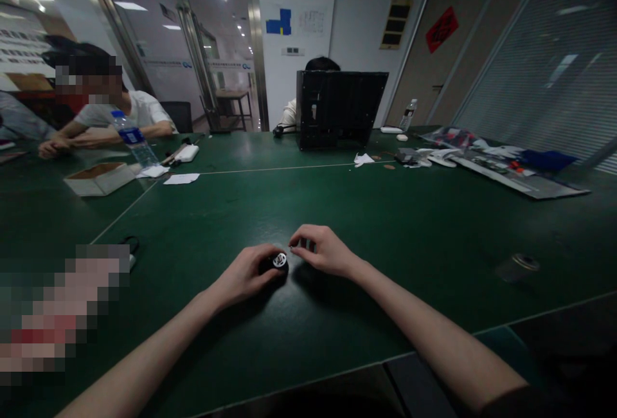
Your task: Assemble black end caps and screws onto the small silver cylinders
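Note:
My left hand (pixel 251 271) is wrapped round a small black cylindrical part with a white, slotted disc on top (pixel 279 260), close to the green tabletop. I cannot make out exactly what kind of part it is. Just to its right, my right hand (pixel 321 249) is closed in a pinch, thumb against forefinger. Something tiny and dark shows at those fingertips, too small to name. A narrow gap separates the two hands.
A dark cylindrical can (pixel 518 268) stands at the right. Beyond are a cardboard box (pixel 99 180), a water bottle (pixel 135 141), a black monitor-like panel (pixel 342 109) and a cluttered board (pixel 535 190). One person sits at the left, another behind the panel.

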The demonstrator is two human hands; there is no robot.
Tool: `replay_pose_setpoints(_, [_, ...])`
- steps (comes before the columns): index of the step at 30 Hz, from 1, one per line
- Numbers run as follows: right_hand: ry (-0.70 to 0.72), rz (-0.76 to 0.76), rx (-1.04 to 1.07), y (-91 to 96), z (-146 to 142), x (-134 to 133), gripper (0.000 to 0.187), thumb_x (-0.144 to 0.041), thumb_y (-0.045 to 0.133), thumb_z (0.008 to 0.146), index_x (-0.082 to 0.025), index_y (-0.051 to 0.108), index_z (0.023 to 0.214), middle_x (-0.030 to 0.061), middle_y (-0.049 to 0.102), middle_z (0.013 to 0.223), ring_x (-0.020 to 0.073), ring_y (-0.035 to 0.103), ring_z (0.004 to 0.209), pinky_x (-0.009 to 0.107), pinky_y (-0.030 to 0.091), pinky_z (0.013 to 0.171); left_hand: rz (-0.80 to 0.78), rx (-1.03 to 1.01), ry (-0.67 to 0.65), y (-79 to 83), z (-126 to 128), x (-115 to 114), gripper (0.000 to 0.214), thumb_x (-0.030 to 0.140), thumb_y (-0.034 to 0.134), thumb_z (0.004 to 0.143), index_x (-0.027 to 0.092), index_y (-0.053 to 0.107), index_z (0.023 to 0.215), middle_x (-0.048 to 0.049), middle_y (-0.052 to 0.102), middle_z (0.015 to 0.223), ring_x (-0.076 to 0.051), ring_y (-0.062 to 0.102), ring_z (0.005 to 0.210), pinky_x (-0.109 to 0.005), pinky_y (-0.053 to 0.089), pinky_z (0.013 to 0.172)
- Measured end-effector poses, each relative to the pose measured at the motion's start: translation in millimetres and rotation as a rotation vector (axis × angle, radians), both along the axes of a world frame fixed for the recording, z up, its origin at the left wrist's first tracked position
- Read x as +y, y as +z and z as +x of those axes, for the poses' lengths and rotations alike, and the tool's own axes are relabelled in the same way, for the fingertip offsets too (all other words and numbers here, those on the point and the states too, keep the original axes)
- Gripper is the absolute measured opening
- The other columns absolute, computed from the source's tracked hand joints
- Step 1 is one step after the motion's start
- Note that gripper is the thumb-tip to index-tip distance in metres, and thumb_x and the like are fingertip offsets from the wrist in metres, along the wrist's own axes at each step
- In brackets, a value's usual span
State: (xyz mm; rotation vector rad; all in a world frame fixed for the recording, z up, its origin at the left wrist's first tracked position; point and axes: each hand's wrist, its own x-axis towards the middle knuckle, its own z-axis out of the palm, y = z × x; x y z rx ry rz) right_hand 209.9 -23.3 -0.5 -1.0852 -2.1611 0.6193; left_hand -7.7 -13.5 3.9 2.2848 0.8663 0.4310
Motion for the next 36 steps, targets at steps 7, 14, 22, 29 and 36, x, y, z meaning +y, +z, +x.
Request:
replay_pose_setpoints(7, [0.147,-0.139,-0.155,-13.7,13.5,10.4,0.018,-0.021,0.062,0.079,-0.018,0.07,0.094,0.0029,0.067,0.088,0.0126,0.06,0.076,0.023,0.044,0.07,-0.025,0.011,0.013,1.5,-3.5,2.6,0.028,0.032,0.054,0.085,0.02,0.06,0.11,-0.0056,0.064,0.104,-0.021,0.059,0.092,-0.032,0.046,0.084])
replay_pose_setpoints(14, [0.183,-0.135,-0.182,-22.3,14.9,16.0,0.019,-0.021,0.065,0.077,-0.02,0.073,0.094,0.0027,0.064,0.087,0.0115,0.057,0.071,0.022,0.042,0.064,-0.048,0.011,0.036,-0.7,-2.8,4.7,0.032,0.033,0.058,0.082,0.021,0.06,0.112,-0.0057,0.064,0.108,-0.022,0.058,0.097,-0.035,0.045,0.088])
replay_pose_setpoints(22, [0.166,-0.167,-0.197,-17.0,18.9,17.0,0.022,-0.024,0.068,0.075,-0.019,0.072,0.097,0.003,0.063,0.09,0.0111,0.056,0.071,0.022,0.042,0.063,-0.064,0.012,0.036,-1.8,-4.5,5.9,0.034,0.034,0.061,0.081,0.02,0.059,0.113,-0.0046,0.064,0.108,-0.02,0.059,0.095,-0.032,0.046,0.084])
replay_pose_setpoints(29, [0.111,-0.128,-0.075,-10.8,12.0,10.7,0.038,-0.03,0.067,0.077,-0.017,0.061,0.112,0.0048,0.063,0.097,0.0139,0.058,0.08,0.027,0.046,0.072,-0.061,0.001,0.034,-3.9,-5.9,7.1,0.037,0.033,0.064,0.08,0.021,0.058,0.114,-0.0034,0.063,0.107,-0.02,0.059,0.095,-0.031,0.045,0.085])
replay_pose_setpoints(36, [0.14,0.017,-0.074,-10.8,-7.7,0.3,0.046,-0.024,0.069,0.075,-0.02,0.056,0.118,0.0074,0.059,0.113,0.0197,0.053,0.105,0.036,0.04,0.092,0.011,0.059,0.051,-5.9,-9.7,9.4,0.044,0.038,0.068,0.075,0.019,0.056,0.112,-0.0053,0.06,0.105,-0.021,0.058,0.091,-0.032,0.046,0.079])
